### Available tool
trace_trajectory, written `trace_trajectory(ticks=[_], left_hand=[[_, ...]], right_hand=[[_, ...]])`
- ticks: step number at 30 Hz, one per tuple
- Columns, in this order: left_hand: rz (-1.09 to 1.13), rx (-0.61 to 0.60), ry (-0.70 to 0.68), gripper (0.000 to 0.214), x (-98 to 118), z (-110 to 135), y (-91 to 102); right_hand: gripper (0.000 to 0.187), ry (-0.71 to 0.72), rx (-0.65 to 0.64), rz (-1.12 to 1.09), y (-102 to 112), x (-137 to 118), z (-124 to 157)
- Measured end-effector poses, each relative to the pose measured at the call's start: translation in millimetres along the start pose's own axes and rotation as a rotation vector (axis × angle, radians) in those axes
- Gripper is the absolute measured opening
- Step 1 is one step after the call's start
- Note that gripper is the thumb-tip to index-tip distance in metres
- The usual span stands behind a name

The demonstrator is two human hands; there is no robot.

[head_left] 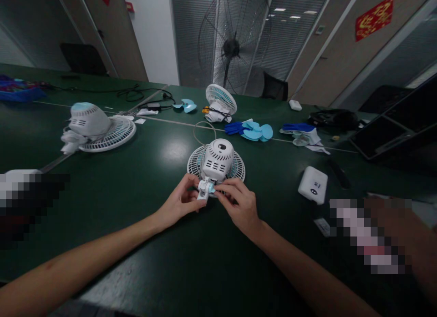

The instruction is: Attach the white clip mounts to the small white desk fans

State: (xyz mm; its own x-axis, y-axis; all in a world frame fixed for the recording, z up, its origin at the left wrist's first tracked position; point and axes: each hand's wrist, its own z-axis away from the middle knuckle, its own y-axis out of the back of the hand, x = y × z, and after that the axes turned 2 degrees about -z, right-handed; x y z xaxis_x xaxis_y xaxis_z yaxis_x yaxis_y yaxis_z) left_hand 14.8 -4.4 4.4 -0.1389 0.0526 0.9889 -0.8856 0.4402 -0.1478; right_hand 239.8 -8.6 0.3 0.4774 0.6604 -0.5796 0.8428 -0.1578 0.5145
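Observation:
A small white fan (218, 158) lies grille-down on the green table, its motor housing facing up. My left hand (186, 196) is closed around the white clip-like bracket (204, 189) at the fan's near end. With thumb and fingertips, my right hand (239, 201) pinches a light-blue knob (211, 188) on the bracket's right side. The two hands almost meet at this joint. Part of the grille (193, 161) shows on both sides of the housing. A thin cable loop (205, 134) lies just behind the fan.
Another white fan (87, 126) lies at left, and a third fan (220, 103) stands farther back. Light-blue fan blades (257, 131) and blue-white gloves (300, 133) lie behind. At right are a white box (313, 185) and a person's arm (392, 226), partly pixelated.

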Motion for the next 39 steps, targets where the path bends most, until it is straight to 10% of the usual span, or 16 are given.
trace_trajectory(ticks=[39], left_hand=[[-0.011, -0.002, -0.013, 0.043, -1.3, 0.0, 1.0]], right_hand=[[0.010, -0.027, -0.010, -0.026, -0.9, 0.0, -1.0]])
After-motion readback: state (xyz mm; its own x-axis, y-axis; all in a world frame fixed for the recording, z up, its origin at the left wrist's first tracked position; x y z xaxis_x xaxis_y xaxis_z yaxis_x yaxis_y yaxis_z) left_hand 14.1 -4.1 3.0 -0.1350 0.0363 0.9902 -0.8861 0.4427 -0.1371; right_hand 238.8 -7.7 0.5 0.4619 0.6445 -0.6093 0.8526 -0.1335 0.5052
